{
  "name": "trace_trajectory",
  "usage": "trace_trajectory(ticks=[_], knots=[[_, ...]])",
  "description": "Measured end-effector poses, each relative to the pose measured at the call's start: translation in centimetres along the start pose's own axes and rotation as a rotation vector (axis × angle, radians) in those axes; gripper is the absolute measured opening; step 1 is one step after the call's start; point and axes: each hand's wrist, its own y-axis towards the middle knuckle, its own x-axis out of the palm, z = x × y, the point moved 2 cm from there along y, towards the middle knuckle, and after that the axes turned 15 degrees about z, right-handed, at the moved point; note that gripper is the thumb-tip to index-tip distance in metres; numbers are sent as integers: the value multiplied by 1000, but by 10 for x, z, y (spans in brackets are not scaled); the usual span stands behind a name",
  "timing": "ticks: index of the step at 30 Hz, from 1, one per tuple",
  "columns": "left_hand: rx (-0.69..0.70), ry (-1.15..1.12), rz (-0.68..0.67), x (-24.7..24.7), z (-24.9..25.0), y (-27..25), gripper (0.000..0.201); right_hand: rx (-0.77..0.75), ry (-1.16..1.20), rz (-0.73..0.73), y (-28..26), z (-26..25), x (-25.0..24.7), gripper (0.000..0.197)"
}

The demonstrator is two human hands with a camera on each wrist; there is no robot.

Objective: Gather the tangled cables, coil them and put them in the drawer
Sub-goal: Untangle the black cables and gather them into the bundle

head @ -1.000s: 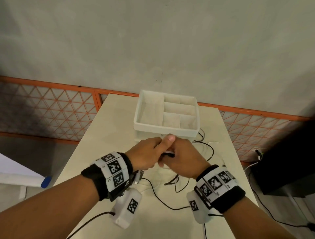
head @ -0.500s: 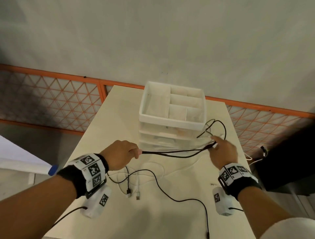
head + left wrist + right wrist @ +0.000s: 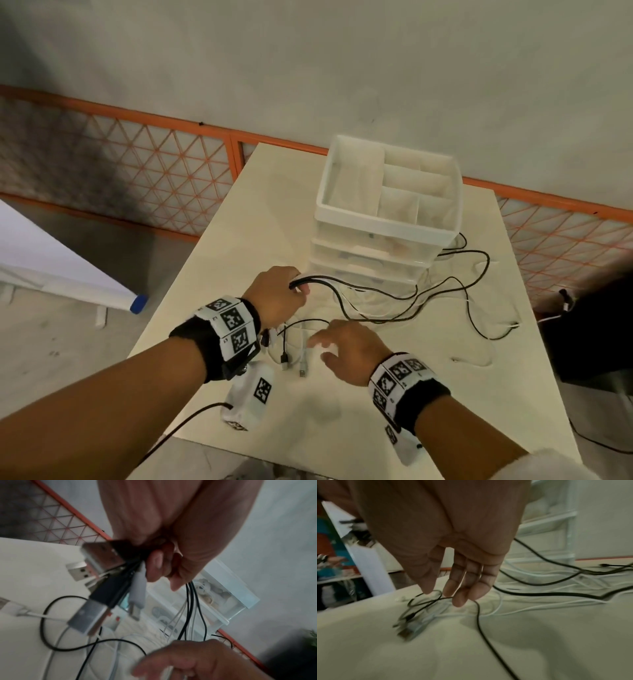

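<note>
2 hands: left hand [image 3: 279,296], right hand [image 3: 349,353]. 1 drawer unit [image 3: 387,240]: 3 stacked drawers, top tray split into 5 compartments. 1 table [image 3: 239,219]. Cables [image 3: 394,301]: black and white mixed, roughly 4–5, tangle too blurred for a firm count. 3 loose USB plugs [image 3: 293,365] at frame centre.

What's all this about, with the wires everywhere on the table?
A person is tidying cables. Their left hand grips a bunch of black and white cables near the plugs, while the rest trail loose across the table beside a white drawer unit. The right hand, fingers open, reaches toward two plug ends lying on the table. Nothing is coiled yet, and the drawers look shut.
</note>
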Motion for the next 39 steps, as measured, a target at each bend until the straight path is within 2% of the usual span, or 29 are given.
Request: trace_trajectory(ticks=[3, 4, 6, 9, 11, 15, 18, 21, 23, 25, 28, 30, 33, 37, 39], knots=[[-54, -26, 18, 4, -8, -4, 13, -60, -146, -184, 6, -15, 23, 60], [-61, -15, 17, 5, -11, -5, 16, -73, -192, -213, 7, -17, 29, 62], [-75, 16, 14, 5, -20, -5, 23, -76, -234, -174, 8, -16, 39, 52], [-109, 52, 6, 3, -31, -3, 30, -63, -200, -44, 6, -4, 42, 25], [-129, 84, -5, 1, -37, -1, 34, -75, -119, 29, 3, 2, 34, 15], [-143, 37, -56, 1, -38, 4, 27, -72, 174, 284, -1, 2, -10, 11], [-240, -181, -88, 1, -31, 8, 18, 88, 510, 503, 2, -1, -64, 12], [-292, -277, -125, -2, -21, 11, 16, 139, 881, 802, -3, -9, -125, 12], [-310, -347, -160, -7, -9, 11, 12, 159, 894, 901, -7, -10, -151, 18], [-316, -458, -198, -12, 7, 10, 9, 158, 755, 819, -9, -7, -154, 20], [-285, -611, -204, -21, 36, 11, 14, 74, 366, 468, -10, -5, -127, 23], [-249, -664, -215, -23, 53, 10, 15, -27, 160, 304, -13, -12, -107, 27], [-143, -570, -273, -15, 69, 6, 15, -85, 149, 319, -11, -29, -102, 21], [-6, -400, -171, -6, 75, 2, 21, -18, 261, 445, -4, -43, -110, 6], [38, -333, -151, -6, 77, 2, 23, 34, 295, 503, -3, -45, -113, 19]])
